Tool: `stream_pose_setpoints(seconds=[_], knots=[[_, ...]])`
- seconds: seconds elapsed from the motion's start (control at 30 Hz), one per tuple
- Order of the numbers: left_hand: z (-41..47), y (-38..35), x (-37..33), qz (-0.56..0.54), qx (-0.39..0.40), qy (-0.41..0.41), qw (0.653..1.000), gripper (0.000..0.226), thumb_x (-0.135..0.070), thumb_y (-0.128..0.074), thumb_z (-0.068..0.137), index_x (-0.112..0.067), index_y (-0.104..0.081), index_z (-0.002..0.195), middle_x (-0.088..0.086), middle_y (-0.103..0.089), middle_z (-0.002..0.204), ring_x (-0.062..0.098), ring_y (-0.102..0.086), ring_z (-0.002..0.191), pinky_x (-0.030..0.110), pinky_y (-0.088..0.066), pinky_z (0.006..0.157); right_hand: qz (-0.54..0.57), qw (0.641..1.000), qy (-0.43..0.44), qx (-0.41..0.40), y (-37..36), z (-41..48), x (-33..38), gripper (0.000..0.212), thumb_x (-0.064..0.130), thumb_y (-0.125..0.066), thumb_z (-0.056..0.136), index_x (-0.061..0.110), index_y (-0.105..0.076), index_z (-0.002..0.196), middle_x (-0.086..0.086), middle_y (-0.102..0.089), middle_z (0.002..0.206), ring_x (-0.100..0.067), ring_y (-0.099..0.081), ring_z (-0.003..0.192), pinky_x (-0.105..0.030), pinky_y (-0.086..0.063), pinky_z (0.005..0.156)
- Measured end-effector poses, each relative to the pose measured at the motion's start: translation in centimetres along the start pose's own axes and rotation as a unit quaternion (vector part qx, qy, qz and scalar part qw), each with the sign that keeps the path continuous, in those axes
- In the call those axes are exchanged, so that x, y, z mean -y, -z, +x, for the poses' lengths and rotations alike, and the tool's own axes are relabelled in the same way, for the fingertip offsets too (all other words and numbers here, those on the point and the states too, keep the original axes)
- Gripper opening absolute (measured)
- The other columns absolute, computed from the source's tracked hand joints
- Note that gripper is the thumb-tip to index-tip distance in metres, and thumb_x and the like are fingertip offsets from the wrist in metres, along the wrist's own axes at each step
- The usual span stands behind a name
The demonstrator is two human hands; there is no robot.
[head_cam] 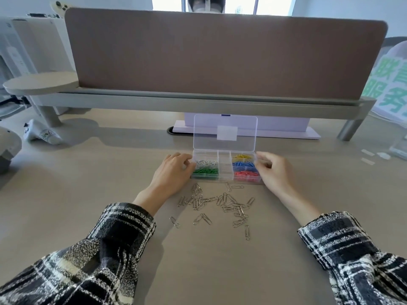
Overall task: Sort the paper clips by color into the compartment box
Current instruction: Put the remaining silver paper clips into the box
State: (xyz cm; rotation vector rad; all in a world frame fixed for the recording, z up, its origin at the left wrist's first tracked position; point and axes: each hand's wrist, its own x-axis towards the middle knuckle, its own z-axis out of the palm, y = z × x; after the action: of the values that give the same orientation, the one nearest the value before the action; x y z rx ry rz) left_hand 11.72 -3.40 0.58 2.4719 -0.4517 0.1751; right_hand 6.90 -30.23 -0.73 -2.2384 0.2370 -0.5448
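Two hands flank the compartment box (225, 171) on the desk (88, 172), one at each short end. From my remote seat I see the left hand (174, 170) lying palm down at the box's left wall, its fingers curled and their tips against the clear plastic. I cannot tell whether they grip it or only touch it. The right hand (273, 170) sits at the right wall with its fingers bent and the thumb tucked under them. The fingertips are at the edge of the box, and here too I cannot tell whether it holds anything.

The box stands open, its clear lid (224, 133) tipped up and back. In the left column, white clips (206, 162) lie in the rear compartment and green clips (206, 171) in the one in front of it. In the right column, yellow clips (243, 156) are at the back, blue clips (245, 165) in the middle and red clips (245, 173) at the front.

Just in front of the box, between my two wrists, silver clips (215, 203) lie loose on the desk. Most are in a tangled heap and a few strays lie nearer to me. Both arms wear black-and-white checked sleeves (110, 249). Behind the box a brown partition (220, 56) runs across the desk.
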Motion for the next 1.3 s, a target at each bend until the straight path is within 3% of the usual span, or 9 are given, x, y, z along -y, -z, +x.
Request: stream_pose_setpoints(seconds=[0.2, 0.4, 0.57, 0.67, 0.77, 0.87, 0.97, 1.1, 1.3], knots=[[-1.9, 0.0, 0.0, -0.001, -0.021, 0.005, 1.000, 0.035, -0.034, -0.045, 0.100, -0.017, -0.060, 0.126, -0.001, -0.061, 0.106, 0.020, -0.047, 0.109, 0.031, -0.036, 0.082, -0.004, 1.000, 0.024, 0.008, 0.1, -1.9, 0.1, 0.026, 0.020, -0.058, 0.096, 0.014, -0.068, 0.119, 0.000, -0.071, 0.111, -0.013, -0.066, 0.100, -0.024, -0.048, 0.084], [-5.3, 0.7, 0.1, 0.001, -0.024, 0.000, 1.000, 0.037, -0.036, -0.046, 0.098, -0.019, -0.057, 0.129, -0.003, -0.066, 0.100, 0.021, -0.054, 0.105, 0.039, -0.046, 0.088, -0.034, 0.999, 0.041, 0.012, 0.7, -4.9, 0.4, 0.023, 0.024, -0.058, 0.096, 0.017, -0.070, 0.113, 0.007, -0.070, 0.103, -0.008, -0.064, 0.088, -0.024, -0.047, 0.076], [-4.9, 1.6, -0.3, -0.001, -0.003, 0.016, 1.000, 0.040, -0.035, -0.052, 0.097, -0.016, -0.056, 0.132, -0.007, -0.068, 0.103, 0.011, -0.054, 0.095, 0.031, -0.044, 0.083, -0.028, 0.999, 0.030, 0.019, 0.3, -4.5, 0.3, 0.022, 0.022, -0.059, 0.095, 0.017, -0.070, 0.113, 0.005, -0.070, 0.108, -0.010, -0.064, 0.094, -0.034, -0.054, 0.087], [-3.6, 1.6, -0.7, -0.009, 0.008, 0.027, 1.000, 0.038, -0.036, -0.050, 0.098, -0.018, -0.057, 0.129, -0.010, -0.067, 0.092, 0.011, -0.058, 0.091, 0.030, -0.045, 0.078, -0.011, 0.999, 0.017, 0.026, -0.2, -3.0, 0.0, 0.024, 0.027, -0.059, 0.095, 0.018, -0.068, 0.115, 0.004, -0.069, 0.113, -0.010, -0.063, 0.098, -0.039, -0.053, 0.092], [-3.6, 2.0, 0.1, -0.037, 0.000, 0.039, 0.999, 0.030, -0.032, -0.041, 0.101, -0.021, -0.065, 0.115, -0.005, -0.068, 0.093, 0.019, -0.061, 0.092, 0.030, -0.040, 0.073, -0.038, 0.998, 0.054, -0.016, 0.7, -3.6, 0.8, 0.019, 0.029, -0.058, 0.095, 0.020, -0.069, 0.107, 0.002, -0.068, 0.103, -0.003, -0.059, 0.083, -0.015, -0.045, 0.080], [-5.8, 3.0, 2.1, 0.014, -0.029, -0.033, 0.999, 0.026, -0.027, -0.043, 0.101, -0.023, -0.068, 0.107, -0.007, -0.067, 0.106, 0.016, -0.061, 0.097, 0.030, -0.045, 0.078, -0.068, 0.986, 0.152, -0.020, 2.4, -6.4, 2.2, 0.010, 0.021, -0.060, 0.094, 0.020, -0.068, 0.087, 0.010, -0.060, 0.079, -0.002, -0.055, 0.070, -0.011, -0.040, 0.063], [-8.2, 3.6, 2.5, 0.053, -0.039, -0.096, 0.993, 0.018, -0.032, -0.050, 0.097, -0.034, -0.068, 0.100, -0.018, -0.059, 0.095, 0.006, -0.055, 0.082, 0.028, -0.048, 0.073, -0.162, 0.969, 0.183, 0.037, 2.9, -8.9, 3.2, 0.010, 0.027, -0.061, 0.092, 0.025, -0.065, 0.083, 0.018, -0.056, 0.067, -0.003, -0.053, 0.060, -0.018, -0.037, 0.052], [-9.5, 2.9, 1.4, 0.115, -0.051, -0.149, 0.981, 0.018, -0.029, -0.057, 0.093, -0.034, -0.070, 0.104, -0.017, -0.052, 0.081, 0.010, -0.055, 0.070, 0.029, -0.051, 0.061, -0.236, 0.951, 0.186, 0.074, 2.1, -9.9, 4.0, 0.017, 0.032, -0.053, 0.096, 0.024, -0.063, 0.086, 0.011, -0.067, 0.083, -0.018, -0.060, 0.074, -0.030, -0.041, 0.057], [-9.9, 1.3, -1.3, 0.130, -0.060, -0.207, 0.968, 0.018, -0.023, -0.060, 0.092, -0.028, -0.073, 0.103, -0.011, -0.063, 0.080, 0.017, -0.062, 0.073, 0.034, -0.054, 0.054, -0.181, 0.950, 0.226, 0.114, -0.1, -10.0, 5.3, 0.015, 0.028, -0.055, 0.096, 0.020, -0.064, 0.086, 0.010, -0.067, 0.085, -0.014, -0.060, 0.078, -0.032, -0.046, 0.062]])
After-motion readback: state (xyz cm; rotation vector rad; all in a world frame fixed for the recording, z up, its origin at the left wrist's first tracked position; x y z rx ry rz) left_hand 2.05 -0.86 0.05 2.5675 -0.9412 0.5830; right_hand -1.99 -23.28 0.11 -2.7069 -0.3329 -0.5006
